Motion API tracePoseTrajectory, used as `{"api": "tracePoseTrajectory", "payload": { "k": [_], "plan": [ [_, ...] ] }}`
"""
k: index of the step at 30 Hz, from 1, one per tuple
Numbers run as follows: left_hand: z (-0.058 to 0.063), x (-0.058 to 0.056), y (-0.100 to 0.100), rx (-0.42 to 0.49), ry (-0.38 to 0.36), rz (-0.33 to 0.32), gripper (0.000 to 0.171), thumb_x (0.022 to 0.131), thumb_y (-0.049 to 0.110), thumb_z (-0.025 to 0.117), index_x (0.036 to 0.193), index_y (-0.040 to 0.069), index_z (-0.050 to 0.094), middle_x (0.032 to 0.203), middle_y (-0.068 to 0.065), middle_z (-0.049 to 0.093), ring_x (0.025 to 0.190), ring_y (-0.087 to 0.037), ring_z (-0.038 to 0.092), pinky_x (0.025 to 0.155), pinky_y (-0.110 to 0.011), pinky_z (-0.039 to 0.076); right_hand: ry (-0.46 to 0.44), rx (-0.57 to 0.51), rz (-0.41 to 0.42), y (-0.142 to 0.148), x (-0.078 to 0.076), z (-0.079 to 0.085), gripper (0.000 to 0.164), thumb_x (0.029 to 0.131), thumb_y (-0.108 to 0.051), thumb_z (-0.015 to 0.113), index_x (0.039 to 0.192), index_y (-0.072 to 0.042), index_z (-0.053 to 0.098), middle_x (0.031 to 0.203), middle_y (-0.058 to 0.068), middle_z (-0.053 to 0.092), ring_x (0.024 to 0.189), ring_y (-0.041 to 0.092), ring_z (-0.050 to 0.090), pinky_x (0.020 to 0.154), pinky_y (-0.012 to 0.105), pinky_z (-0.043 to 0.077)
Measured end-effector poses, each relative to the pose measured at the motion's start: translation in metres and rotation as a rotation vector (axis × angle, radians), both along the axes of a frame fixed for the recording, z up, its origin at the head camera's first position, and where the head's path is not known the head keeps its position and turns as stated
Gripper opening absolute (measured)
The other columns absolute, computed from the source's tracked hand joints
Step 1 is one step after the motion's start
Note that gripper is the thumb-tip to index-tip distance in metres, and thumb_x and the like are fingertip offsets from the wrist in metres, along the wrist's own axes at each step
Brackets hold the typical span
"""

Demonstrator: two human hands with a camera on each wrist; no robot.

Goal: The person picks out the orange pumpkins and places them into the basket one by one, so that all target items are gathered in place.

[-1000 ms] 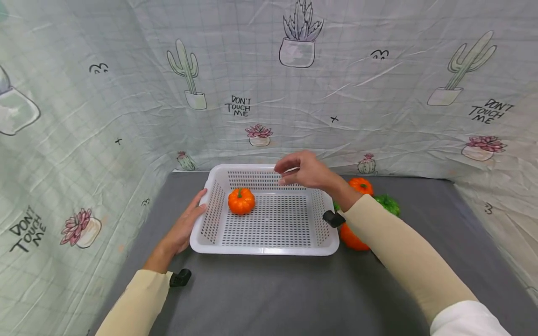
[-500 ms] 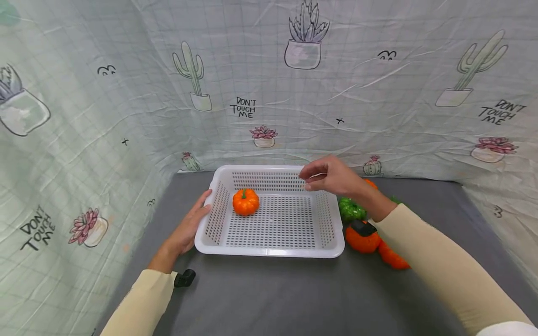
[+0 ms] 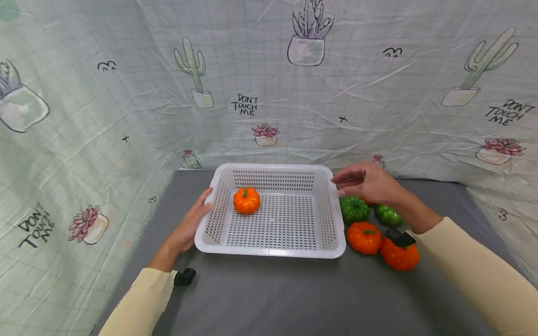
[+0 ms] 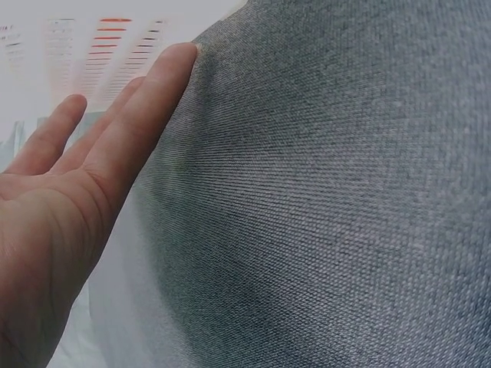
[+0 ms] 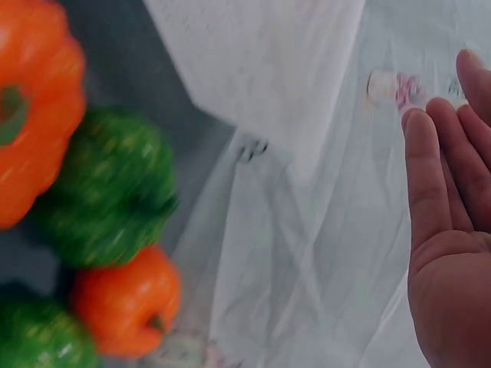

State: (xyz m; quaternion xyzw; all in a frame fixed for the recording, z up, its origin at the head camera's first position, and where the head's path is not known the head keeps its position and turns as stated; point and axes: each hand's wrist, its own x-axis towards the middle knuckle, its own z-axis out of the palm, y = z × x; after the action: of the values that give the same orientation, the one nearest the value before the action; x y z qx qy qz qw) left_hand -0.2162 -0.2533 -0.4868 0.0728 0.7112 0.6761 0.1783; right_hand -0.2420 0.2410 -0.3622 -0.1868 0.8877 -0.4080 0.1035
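Note:
A white perforated plastic basket [image 3: 269,252] stands on the grey table, with one small orange pumpkin [image 3: 246,200] in its left part. My left hand [image 3: 187,228] touches the basket's left side with extended fingers; the left wrist view shows these fingers [image 4: 149,115] reaching to the white wall. Above the basket's right rim hovers my right hand [image 3: 374,186], its fingers loosely bent and nothing between them. Below that hand, right of the basket, lie a green pumpkin [image 3: 354,209] and an orange pumpkin [image 3: 364,238].
Further right are another orange pumpkin [image 3: 399,255] and a second green one [image 3: 386,215]. Partly hidden behind the right hand is a small orange pumpkin [image 5: 126,303]. A printed cloth curtain [image 3: 269,84] encloses the table [image 3: 269,289] at the back and sides.
My right hand has moved right, from over the basket's inside to its right rim, uncovering more of the pumpkins there. The left hand stays at the basket.

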Motion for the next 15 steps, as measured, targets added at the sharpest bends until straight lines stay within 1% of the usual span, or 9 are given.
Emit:
{"api": "tracePoseTrajectory", "payload": {
  "k": [3, 4, 6, 8, 10, 13, 15],
  "plan": [
    [0.0, 0.0, 0.0, 0.0, 0.004, -0.006, 0.062, 0.114, 0.042, 0.034, 0.167, 0.039, 0.003, 0.173, -0.016, 0.016, 0.134, -0.036, 0.049, 0.094, -0.037, 0.055, 0.003, 0.009, -0.027, 0.018, 0.003, -0.004, 0.035, 0.091, -0.022, 0.082, 0.123, -0.009, 0.075, 0.123, 0.011, 0.076, 0.114, 0.025, 0.073, 0.089, 0.023, 0.057],
    [0.0, 0.0, 0.0, -0.001, 0.003, -0.006, 0.062, 0.114, 0.043, 0.035, 0.167, 0.04, 0.003, 0.173, -0.016, 0.015, 0.134, -0.036, 0.049, 0.095, -0.037, 0.055, 0.001, 0.012, -0.034, 0.024, 0.005, -0.005, 0.035, 0.091, -0.024, 0.083, 0.122, -0.01, 0.075, 0.121, 0.01, 0.077, 0.112, 0.02, 0.074, 0.088, 0.021, 0.056],
    [0.0, 0.0, -0.001, -0.006, 0.005, -0.009, 0.062, 0.114, 0.043, 0.035, 0.167, 0.04, 0.002, 0.174, -0.016, 0.015, 0.134, -0.036, 0.05, 0.094, -0.037, 0.055, -0.008, 0.008, -0.042, 0.035, 0.008, -0.008, 0.035, 0.09, -0.023, 0.083, 0.122, -0.009, 0.075, 0.119, 0.009, 0.078, 0.106, 0.011, 0.074, 0.086, 0.022, 0.057],
    [-0.001, 0.0, -0.001, -0.005, 0.006, -0.007, 0.062, 0.114, 0.043, 0.034, 0.167, 0.04, 0.002, 0.174, -0.016, 0.015, 0.134, -0.037, 0.05, 0.094, -0.038, 0.056, -0.012, 0.001, -0.041, 0.045, 0.012, -0.01, 0.036, 0.09, -0.022, 0.083, 0.122, -0.007, 0.075, 0.116, 0.006, 0.079, 0.101, 0.005, 0.074, 0.084, 0.023, 0.058],
    [-0.002, -0.001, -0.002, -0.001, 0.009, -0.007, 0.062, 0.114, 0.043, 0.034, 0.167, 0.04, 0.002, 0.173, -0.016, 0.016, 0.134, -0.037, 0.05, 0.094, -0.038, 0.056, -0.011, -0.002, -0.042, 0.054, 0.016, -0.013, 0.036, 0.09, -0.02, 0.083, 0.122, -0.006, 0.075, 0.113, 0.0, 0.08, 0.098, 0.002, 0.074, 0.082, 0.024, 0.059],
    [-0.003, -0.001, -0.002, 0.007, 0.01, -0.008, 0.063, 0.114, 0.043, 0.034, 0.167, 0.039, 0.002, 0.174, -0.016, 0.015, 0.136, -0.039, 0.048, 0.095, -0.039, 0.055, -0.01, -0.009, -0.039, 0.068, 0.021, -0.018, 0.033, 0.091, -0.016, 0.082, 0.121, -0.004, 0.075, 0.109, -0.011, 0.079, 0.098, 0.003, 0.074, 0.081, 0.022, 0.059],
    [-0.004, -0.001, -0.002, 0.01, 0.006, -0.002, 0.063, 0.114, 0.043, 0.035, 0.167, 0.039, 0.002, 0.174, -0.016, 0.015, 0.135, -0.038, 0.05, 0.094, -0.038, 0.056, -0.006, -0.019, -0.027, 0.077, 0.023, -0.022, 0.031, 0.091, -0.013, 0.081, 0.12, -0.003, 0.075, 0.108, -0.014, 0.078, 0.098, 0.002, 0.074, 0.081, 0.021, 0.058]
  ]
}}
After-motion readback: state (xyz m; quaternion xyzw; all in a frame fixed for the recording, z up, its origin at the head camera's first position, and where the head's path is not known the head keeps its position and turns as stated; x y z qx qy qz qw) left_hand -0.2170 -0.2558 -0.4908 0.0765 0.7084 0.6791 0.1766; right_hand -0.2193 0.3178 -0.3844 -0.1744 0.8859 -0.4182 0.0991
